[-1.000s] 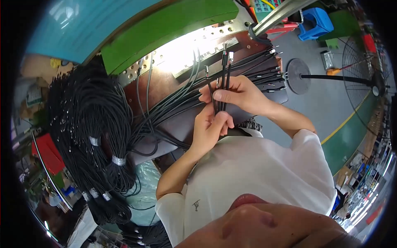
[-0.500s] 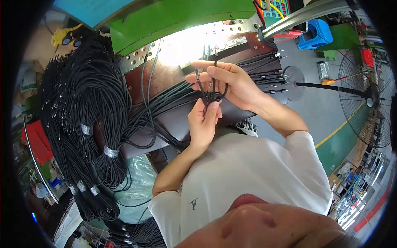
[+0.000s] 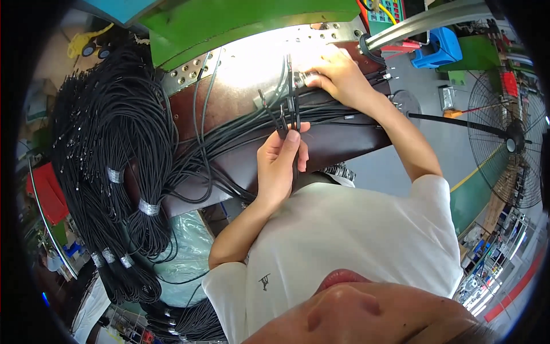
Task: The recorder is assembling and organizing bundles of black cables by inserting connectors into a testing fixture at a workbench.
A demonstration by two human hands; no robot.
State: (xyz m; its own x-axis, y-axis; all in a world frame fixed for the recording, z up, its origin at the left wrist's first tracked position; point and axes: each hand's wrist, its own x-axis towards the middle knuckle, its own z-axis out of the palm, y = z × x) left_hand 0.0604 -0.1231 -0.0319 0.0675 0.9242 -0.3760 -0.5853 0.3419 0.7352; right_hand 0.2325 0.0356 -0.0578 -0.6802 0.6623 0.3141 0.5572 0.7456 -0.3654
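Observation:
My left hand (image 3: 281, 160) is closed round several black cables (image 3: 291, 106), thumb on top, with their ends standing up toward the bright work area. One short end with a dark tip leans off to the left. My right hand (image 3: 346, 77) reaches farther out, at the lit base of the green machine (image 3: 252, 26). Its thumb and fingers curl about a small dark and metallic piece (image 3: 299, 78); glare washes out the fingertips, so I cannot make out what it is. Beneath both hands, loose black cables (image 3: 229, 135) run across the brown worktable (image 3: 344, 143).
Thick coiled bundles of black cable (image 3: 134, 114), tied with silvery bands, hang at the left. A metal bar (image 3: 429, 26) slants at the upper right. Beyond the table stand a blue stool (image 3: 441, 49) and a black fan (image 3: 513, 140). Clear plastic sheeting (image 3: 189, 246) lies below left.
My right hand has left the cable ends beside my left hand and moved away, up and right, to the machine's lit base. My left hand keeps its grip, nearly in place.

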